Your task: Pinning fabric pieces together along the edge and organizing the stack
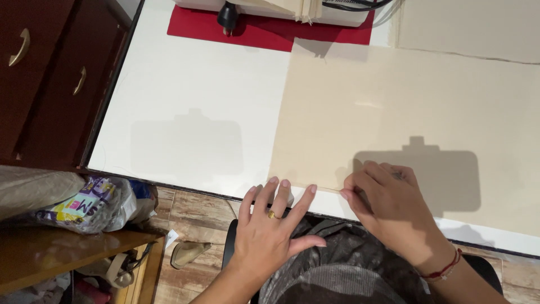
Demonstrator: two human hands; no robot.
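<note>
- Left hand (pixel 269 225): fingers spread flat, holding nothing, tips pressing the near edge of the beige fabric (pixel 405 129) at the white table's (pixel 191 101) near edge.
- Right hand (pixel 388 205): fingers curled, pinching that same fabric edge just beside the left.
- Fabric lies flat across the table's right half; near-edge fold looks only begun.
- Far edge: sewing machine (pixel 281 8) on red mat (pixel 264 31).

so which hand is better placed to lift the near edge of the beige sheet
Probably the right hand: its fingertips already rest on the near edge of the beige sheet. The left hand lies flat at the table edge.
</note>
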